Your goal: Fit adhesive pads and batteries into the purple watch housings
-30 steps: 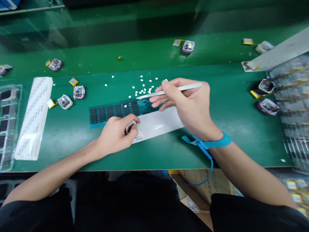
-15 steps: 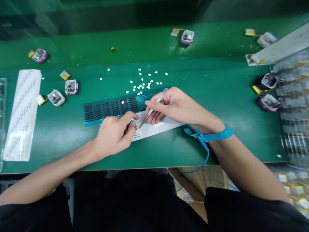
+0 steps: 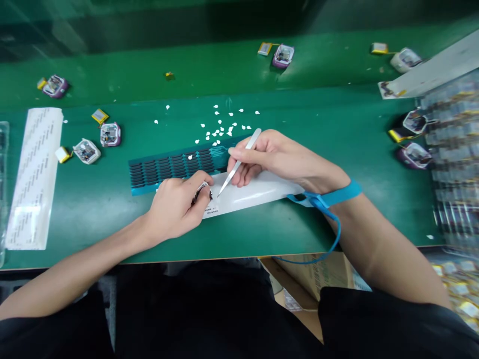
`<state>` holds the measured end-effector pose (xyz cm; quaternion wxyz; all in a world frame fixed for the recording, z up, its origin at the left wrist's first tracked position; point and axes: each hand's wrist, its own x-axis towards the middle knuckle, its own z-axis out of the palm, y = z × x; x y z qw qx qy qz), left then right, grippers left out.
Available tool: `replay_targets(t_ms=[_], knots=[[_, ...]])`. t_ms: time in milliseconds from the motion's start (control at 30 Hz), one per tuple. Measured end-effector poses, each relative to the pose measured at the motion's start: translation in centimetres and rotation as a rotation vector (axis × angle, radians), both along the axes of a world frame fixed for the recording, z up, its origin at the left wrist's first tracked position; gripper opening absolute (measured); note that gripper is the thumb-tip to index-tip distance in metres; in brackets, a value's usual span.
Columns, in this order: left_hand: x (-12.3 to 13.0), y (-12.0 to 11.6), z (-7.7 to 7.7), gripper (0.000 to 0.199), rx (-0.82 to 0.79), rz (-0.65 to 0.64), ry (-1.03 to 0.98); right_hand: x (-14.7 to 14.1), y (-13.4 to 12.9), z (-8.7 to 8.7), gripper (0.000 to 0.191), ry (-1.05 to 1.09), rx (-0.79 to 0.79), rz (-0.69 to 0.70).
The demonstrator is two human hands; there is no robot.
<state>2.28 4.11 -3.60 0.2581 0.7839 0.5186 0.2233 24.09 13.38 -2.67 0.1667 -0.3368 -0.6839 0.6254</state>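
Between the thumb and fingers of my left hand [image 3: 177, 204] is a small device housing [image 3: 202, 192], white-rimmed and dark inside, mostly covered by the fingers. My right hand [image 3: 258, 157] grips metal tweezers [image 3: 240, 162] like a pen, their tips pointing down and left, just right of the housing. Under both hands lies a glossy white strip of backing paper [image 3: 254, 193] with small print near its left end. Behind it is a blue sheet [image 3: 140, 190] carrying rows of dark, narrow pieces. Several small white round tabbed stickers [image 3: 221, 129] are scattered beyond the sheet.
Opened housings wired to yellow-edged batteries stand left [image 3: 87, 151], at the back [image 3: 283, 56] and right [image 3: 414, 155]. A printed white sheet [image 3: 33, 174] lies far left. Stacked clear trays [image 3: 456, 164] rise at right. A blue wrist strap [image 3: 342, 194] with its cord circles my right wrist.
The tweezers and my right hand have shifted slightly right, the tips a little away from the housing. The wrist strap's cord has swung right. My left hand keeps its hold.
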Motion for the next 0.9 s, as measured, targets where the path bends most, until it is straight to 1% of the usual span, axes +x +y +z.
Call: replay_targets(t_ms=[67,100,200,267,300,367,500,633,733,900], knots=[[-0.1,0.1,0.5,0.018,-0.045,0.010,-0.116,0.2,0.0,0.1,0.048,0.037,0.028,-0.087],[-0.2,0.2,0.7,0.016,-0.094,0.027,-0.193,0.2,-0.1,0.1,0.047,0.058,0.049,-0.144],[-0.2,0.3,1.4,0.010,-0.345,0.076,-0.451,-0.1,-1.0,0.3,0.044,0.140,0.116,-0.291],[-0.1,0.4,1.7,0.014,-0.528,0.053,-0.610,-0.5,-1.7,0.4,0.040,0.211,0.124,-0.322],[-0.1,0.5,1.7,0.019,-0.593,0.035,-0.679,-0.7,-2.0,0.4,0.038,0.241,0.121,-0.316],[0.0,0.5,1.6,0.026,-0.668,0.019,-0.779,-1.1,-2.4,0.3,0.036,0.270,0.110,-0.292],[0.0,0.5,1.3,0.030,-0.712,0.036,-0.880,-1.5,-2.7,-0.2,0.039,0.304,0.041,-0.298],[0.1,0.2,1.2,0.028,-0.703,0.043,-0.960,-1.6,-2.8,-0.3,0.033,0.419,-0.019,-0.324],[0.4,0.0,1.1,0.027,-0.668,0.065,-0.985,-1.5,-2.8,-0.1,0.031,0.433,-0.011,-0.334],[0.7,-0.2,1.1,0.026,-0.620,0.080,-0.996,-1.4,-2.9,0.3,0.033,0.401,0.029,-0.338]])
